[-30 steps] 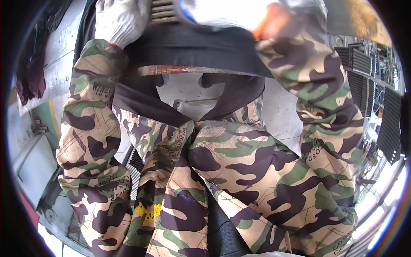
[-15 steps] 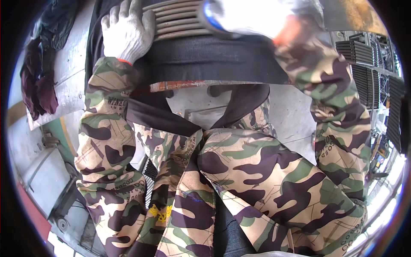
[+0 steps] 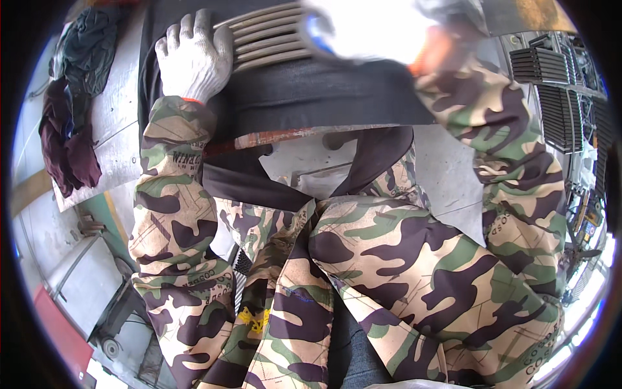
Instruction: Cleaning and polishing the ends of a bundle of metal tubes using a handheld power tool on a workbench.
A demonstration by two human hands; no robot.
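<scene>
Several slim grey-brown metal bars [image 3: 265, 35] lie side by side on a black cloth [image 3: 278, 91] over a work surface. On their left end rests my left hand [image 3: 194, 57] in a white knitted glove, fingers stretched out and apart. My right hand [image 3: 382, 29], gloved in white with an orange cuff, is over the right part of the bars. It is smeared by motion and bright glare, so its fingers do not show. A blue and dark curved edge shows at its left side; what that belongs to I cannot make out.
Dark crumpled clothes [image 3: 71, 142] lie on a pale board at the left. Racks of stacked dark bars [image 3: 557, 117] stand at the right. A brown-stained panel [image 3: 531, 16] is at the far right. The cloth-covered surface has a worn reddish front edge [image 3: 272, 137].
My right hand remains blurred over the bars, having shifted slightly up and left. My left hand stays on the bars' left end. The whole view has shifted a little.
</scene>
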